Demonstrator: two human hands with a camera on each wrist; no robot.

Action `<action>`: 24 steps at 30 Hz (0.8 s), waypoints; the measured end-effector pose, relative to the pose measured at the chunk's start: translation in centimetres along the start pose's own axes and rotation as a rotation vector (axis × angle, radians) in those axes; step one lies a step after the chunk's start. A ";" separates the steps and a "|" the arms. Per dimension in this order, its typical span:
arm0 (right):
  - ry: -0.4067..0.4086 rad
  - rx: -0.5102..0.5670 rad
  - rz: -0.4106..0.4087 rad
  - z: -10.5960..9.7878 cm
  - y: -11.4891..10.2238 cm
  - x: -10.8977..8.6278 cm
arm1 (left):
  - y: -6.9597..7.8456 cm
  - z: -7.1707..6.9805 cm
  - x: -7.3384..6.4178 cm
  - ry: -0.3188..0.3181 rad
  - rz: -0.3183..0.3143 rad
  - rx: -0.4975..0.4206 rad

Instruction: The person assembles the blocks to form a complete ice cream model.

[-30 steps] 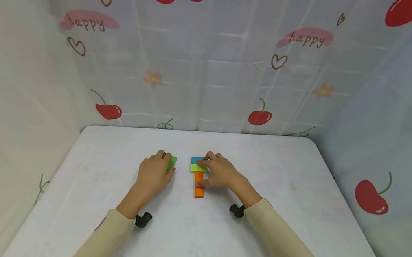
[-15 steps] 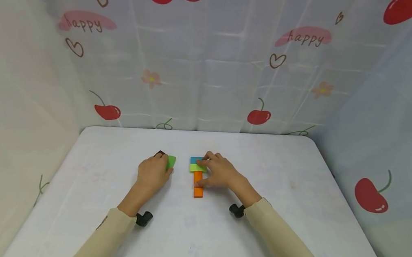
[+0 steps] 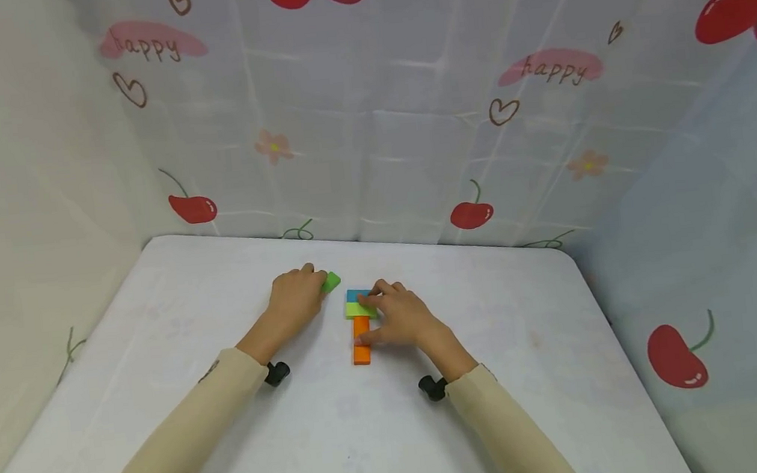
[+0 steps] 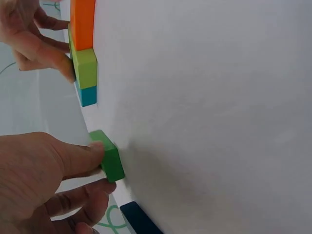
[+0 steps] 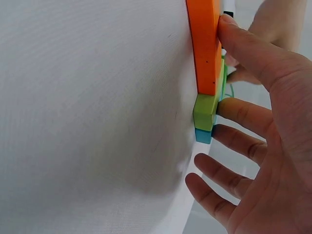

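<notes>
My left hand (image 3: 297, 296) pinches a green block (image 4: 112, 163) between thumb and fingers, close over the white table. Just right of it in the head view lies a flat row of blocks: a blue block (image 3: 353, 296) at the far end, a lime block (image 3: 353, 310) against it, and an orange bar (image 3: 362, 355) running toward me. The right hand (image 3: 404, 317) rests on this row from the right side. Its thumb touches the orange bar, its index finger lies at the lime block, and the other fingers are spread in the right wrist view.
A dark block (image 4: 140, 219) stands beyond the left fingers in the left wrist view; the left hand hides it in the head view. The white table (image 3: 495, 331) ends at a cherry-printed curtain (image 3: 398, 152) behind and at both sides.
The left hand has moved away from me and to the right with the green block, toward the row's far end. My right hand stays on the row, which has not moved.
</notes>
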State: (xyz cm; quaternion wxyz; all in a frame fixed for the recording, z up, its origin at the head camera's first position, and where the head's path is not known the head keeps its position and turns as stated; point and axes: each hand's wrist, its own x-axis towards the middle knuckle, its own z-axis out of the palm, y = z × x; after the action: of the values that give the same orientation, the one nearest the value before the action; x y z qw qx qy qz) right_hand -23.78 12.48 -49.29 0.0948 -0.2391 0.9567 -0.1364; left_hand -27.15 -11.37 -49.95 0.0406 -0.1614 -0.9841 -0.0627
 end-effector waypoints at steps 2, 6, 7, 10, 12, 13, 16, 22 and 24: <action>0.002 0.002 -0.003 0.0 0.0 0.0 | -0.1 0.0 0.9 -0.010 -0.001 -0.019; 0.002 0.001 0.009 0.0 -0.1 -0.1 | -0.2 0.2 2.7 -0.035 -0.016 -0.071; -0.002 0.004 0.012 -0.1 -0.1 -0.1 | -0.2 0.3 3.0 -0.044 -0.019 -0.081; -0.010 0.004 0.018 -0.1 -0.2 -0.2 | -0.3 0.5 4.0 -0.065 -0.029 -0.103; -0.010 0.007 0.018 -0.1 -0.2 -0.2 | -0.3 0.6 4.6 -0.074 -0.037 -0.132; -0.008 0.007 0.017 -0.1 -0.3 -0.2 | -0.4 0.7 4.8 -0.078 -0.044 -0.148; -0.004 0.008 0.016 -0.1 -0.3 -0.1 | -0.5 0.7 5.5 -0.090 -0.057 -0.202; -0.009 0.008 0.020 0.0 -0.3 -0.1 | 0.0 0.4 6.5 -0.142 -0.040 -0.301; -0.010 0.007 0.017 0.0 -0.3 -0.1 | 0.2 0.4 6.7 -0.166 -0.033 -0.339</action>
State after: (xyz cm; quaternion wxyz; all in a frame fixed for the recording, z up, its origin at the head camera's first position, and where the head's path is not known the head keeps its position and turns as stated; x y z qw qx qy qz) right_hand -23.61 12.30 -49.21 0.1016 -0.2311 0.9578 -0.1378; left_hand -33.46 -9.00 -49.61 -0.0698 -0.1542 -0.9620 -0.2144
